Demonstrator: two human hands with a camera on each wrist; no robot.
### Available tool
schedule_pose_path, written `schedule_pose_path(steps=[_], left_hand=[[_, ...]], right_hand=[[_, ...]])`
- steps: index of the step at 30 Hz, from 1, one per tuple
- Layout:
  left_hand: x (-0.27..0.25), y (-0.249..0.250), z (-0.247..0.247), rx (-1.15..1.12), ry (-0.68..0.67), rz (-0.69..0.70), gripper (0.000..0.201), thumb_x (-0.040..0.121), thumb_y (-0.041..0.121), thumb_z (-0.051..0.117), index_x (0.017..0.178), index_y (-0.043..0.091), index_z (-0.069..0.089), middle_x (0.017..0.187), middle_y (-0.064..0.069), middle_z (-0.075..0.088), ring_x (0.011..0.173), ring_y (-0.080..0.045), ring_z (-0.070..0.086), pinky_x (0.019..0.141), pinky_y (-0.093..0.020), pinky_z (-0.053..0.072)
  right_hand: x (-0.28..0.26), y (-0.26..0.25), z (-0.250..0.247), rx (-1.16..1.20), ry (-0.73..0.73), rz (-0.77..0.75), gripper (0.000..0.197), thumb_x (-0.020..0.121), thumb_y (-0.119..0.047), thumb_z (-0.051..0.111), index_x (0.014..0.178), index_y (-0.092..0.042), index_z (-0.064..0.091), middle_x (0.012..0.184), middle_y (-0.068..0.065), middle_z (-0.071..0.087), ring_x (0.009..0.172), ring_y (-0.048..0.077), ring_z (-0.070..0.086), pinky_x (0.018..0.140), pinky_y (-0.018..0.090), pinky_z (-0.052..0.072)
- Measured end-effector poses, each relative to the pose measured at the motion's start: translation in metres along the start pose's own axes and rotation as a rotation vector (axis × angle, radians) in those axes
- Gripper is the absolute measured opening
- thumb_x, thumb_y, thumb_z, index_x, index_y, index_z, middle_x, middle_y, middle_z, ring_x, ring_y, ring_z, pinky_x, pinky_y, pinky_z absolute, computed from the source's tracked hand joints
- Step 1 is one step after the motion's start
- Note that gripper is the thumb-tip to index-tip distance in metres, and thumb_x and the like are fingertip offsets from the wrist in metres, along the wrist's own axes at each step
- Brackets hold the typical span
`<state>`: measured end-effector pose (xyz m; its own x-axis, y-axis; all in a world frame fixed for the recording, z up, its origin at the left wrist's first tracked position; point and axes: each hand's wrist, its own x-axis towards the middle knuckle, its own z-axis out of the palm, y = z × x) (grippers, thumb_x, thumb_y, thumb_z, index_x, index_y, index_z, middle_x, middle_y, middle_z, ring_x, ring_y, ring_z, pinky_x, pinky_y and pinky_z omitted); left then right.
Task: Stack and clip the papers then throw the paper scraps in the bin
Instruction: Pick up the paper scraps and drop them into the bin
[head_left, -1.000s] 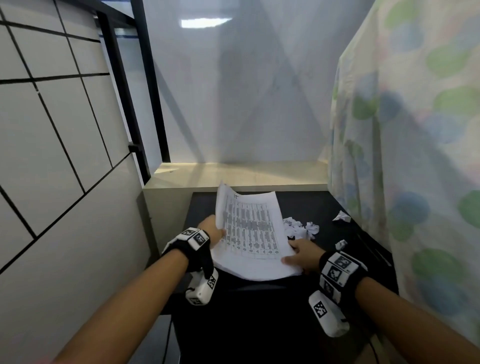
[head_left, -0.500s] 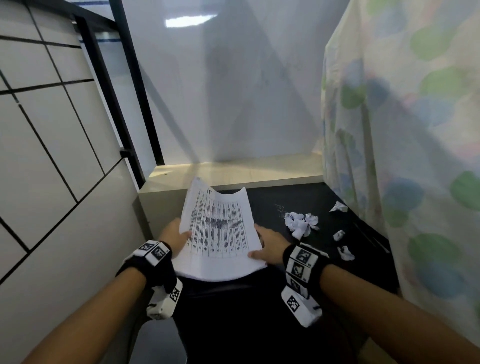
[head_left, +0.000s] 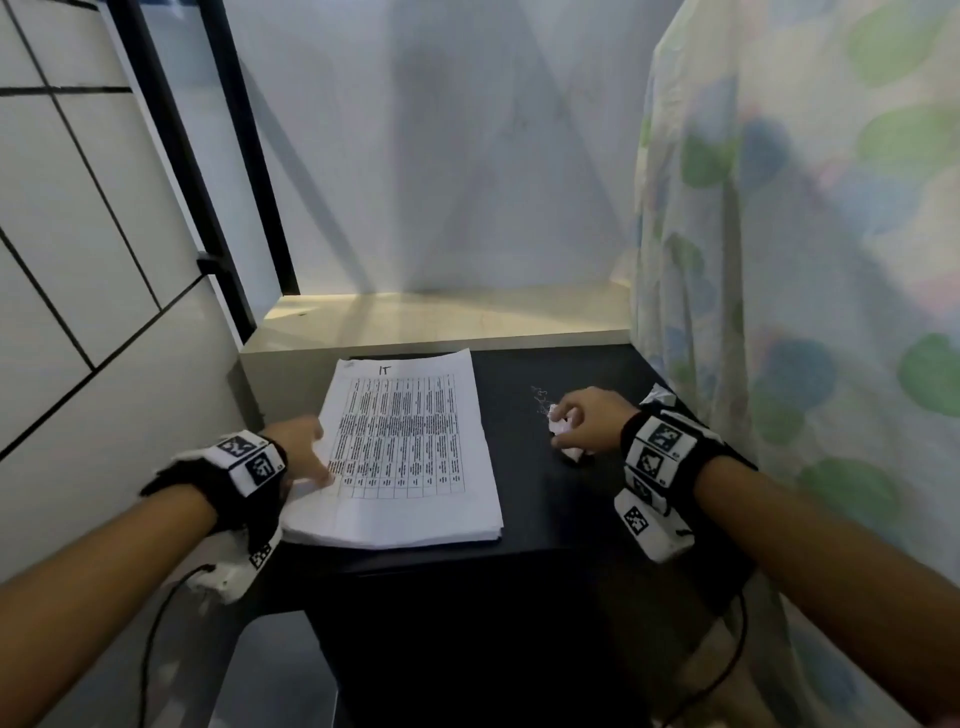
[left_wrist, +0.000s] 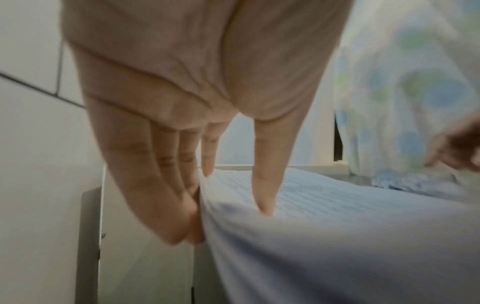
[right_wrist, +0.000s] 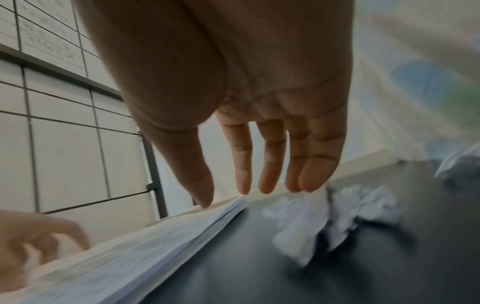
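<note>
A stack of printed papers (head_left: 410, 447) lies flat on the black table (head_left: 545, 514), its top sheet a table with "IT" written above. My left hand (head_left: 306, 449) rests at the stack's left edge. In the left wrist view its thumb lies on the top sheet (left_wrist: 337, 226) and the straight fingers (left_wrist: 182, 195) touch the edge. My right hand (head_left: 576, 421) hovers right of the stack over crumpled paper scraps (head_left: 571, 454). In the right wrist view its fingers (right_wrist: 267, 174) hang straight just above the scraps (right_wrist: 311, 222), holding nothing.
Another scrap (head_left: 657, 397) lies at the table's right edge beside a flowered curtain (head_left: 805, 312). A pale ledge (head_left: 441, 322) runs behind the table. A tiled wall (head_left: 78, 260) stands close on the left. The table's near edge drops off just in front of the stack.
The stack, held up on edge between both hands before, now lies flat. My right hand has let go and moved right over the scraps. The left hand stays at the left edge.
</note>
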<state>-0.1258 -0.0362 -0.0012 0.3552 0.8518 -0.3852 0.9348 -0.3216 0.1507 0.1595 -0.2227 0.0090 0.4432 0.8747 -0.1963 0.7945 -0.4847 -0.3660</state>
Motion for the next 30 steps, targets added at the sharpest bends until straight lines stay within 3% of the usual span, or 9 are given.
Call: schedule_pose_path(steps=[1, 4, 9, 13, 16, 20, 23, 27, 30], left_hand=[[-0.002, 0.004, -0.001, 0.074, -0.007, 0.005, 0.07, 0.078, 0.025, 0.074, 0.136, 0.008, 0.039, 0.138, -0.012, 0.048, 0.122, -0.029, 0.052, 0.079, -0.029, 0.048], [-0.009, 0.019, -0.01, 0.288, 0.076, 0.092, 0.066, 0.08, 0.034, 0.07, 0.135, 0.012, 0.041, 0.138, -0.007, 0.05, 0.124, -0.024, 0.05, 0.097, -0.028, 0.043], [-0.018, 0.063, -0.051, 0.21, 0.106, 0.265, 0.051, 0.08, 0.036, 0.069, 0.125, 0.02, 0.052, 0.13, -0.004, 0.057, 0.117, -0.021, 0.054, 0.102, -0.033, 0.043], [-0.006, 0.115, -0.064, 0.109, 0.145, 0.432, 0.043, 0.082, 0.03, 0.068, 0.122, 0.019, 0.057, 0.126, -0.004, 0.061, 0.114, -0.021, 0.057, 0.101, -0.031, 0.041], [0.017, 0.154, -0.051, 0.068, 0.167, 0.526, 0.037, 0.083, 0.023, 0.067, 0.119, 0.017, 0.06, 0.123, -0.003, 0.064, 0.113, -0.022, 0.059, 0.098, -0.032, 0.043], [0.052, 0.194, -0.021, 0.108, 0.103, 0.593, 0.04, 0.083, 0.02, 0.067, 0.121, 0.016, 0.06, 0.125, -0.006, 0.063, 0.114, -0.024, 0.059, 0.096, -0.032, 0.046], [0.072, 0.216, 0.0, 0.149, 0.075, 0.643, 0.042, 0.084, 0.017, 0.066, 0.125, 0.013, 0.057, 0.131, -0.009, 0.058, 0.12, -0.026, 0.056, 0.099, -0.032, 0.044], [0.092, 0.238, 0.016, 0.205, 0.047, 0.664, 0.051, 0.083, 0.015, 0.065, 0.132, 0.007, 0.051, 0.136, -0.016, 0.052, 0.124, -0.031, 0.051, 0.102, -0.034, 0.042], [0.101, 0.249, 0.02, 0.264, -0.017, 0.689, 0.062, 0.082, 0.015, 0.068, 0.138, 0.008, 0.044, 0.14, -0.017, 0.045, 0.128, -0.032, 0.047, 0.104, -0.034, 0.04]], right_hand=[[0.006, 0.008, -0.005, -0.017, 0.03, 0.018, 0.044, 0.076, -0.031, 0.073, 0.117, -0.019, 0.063, 0.122, 0.008, 0.06, 0.111, 0.024, 0.058, 0.091, 0.028, 0.045], [0.022, 0.023, -0.011, -0.107, 0.023, 0.055, 0.068, 0.066, -0.036, 0.079, 0.128, -0.031, 0.052, 0.129, 0.012, 0.046, 0.12, 0.031, 0.049, 0.101, 0.035, 0.044], [0.048, 0.027, -0.006, -0.187, -0.14, 0.005, 0.095, 0.06, -0.043, 0.084, 0.141, -0.041, 0.034, 0.138, 0.013, 0.036, 0.129, 0.033, 0.042, 0.107, 0.038, 0.041], [0.061, 0.024, 0.0, -0.189, -0.211, -0.018, 0.067, 0.07, -0.029, 0.08, 0.132, -0.027, 0.052, 0.138, 0.008, 0.045, 0.125, 0.027, 0.049, 0.098, 0.032, 0.046], [0.066, 0.033, -0.001, -0.178, -0.138, -0.024, 0.046, 0.075, -0.024, 0.075, 0.119, -0.022, 0.063, 0.114, 0.002, 0.061, 0.103, 0.019, 0.059, 0.082, 0.023, 0.044], [0.07, 0.052, -0.016, -0.063, -0.064, 0.006, 0.034, 0.072, -0.028, 0.077, 0.105, -0.024, 0.07, 0.091, -0.004, 0.06, 0.084, 0.013, 0.055, 0.074, 0.023, 0.042], [0.079, 0.064, -0.031, 0.019, 0.028, 0.041, 0.028, 0.071, -0.028, 0.078, 0.097, -0.022, 0.072, 0.094, 0.003, 0.067, 0.084, 0.016, 0.061, 0.074, 0.026, 0.049], [0.099, 0.073, -0.038, 0.035, 0.024, 0.123, 0.03, 0.075, -0.017, 0.076, 0.104, -0.012, 0.07, 0.101, 0.011, 0.069, 0.079, 0.019, 0.061, 0.061, 0.023, 0.051], [0.115, 0.074, -0.037, -0.067, 0.016, 0.17, 0.033, 0.075, -0.015, 0.075, 0.107, -0.014, 0.07, 0.111, 0.008, 0.07, 0.087, 0.018, 0.063, 0.075, 0.025, 0.051]])
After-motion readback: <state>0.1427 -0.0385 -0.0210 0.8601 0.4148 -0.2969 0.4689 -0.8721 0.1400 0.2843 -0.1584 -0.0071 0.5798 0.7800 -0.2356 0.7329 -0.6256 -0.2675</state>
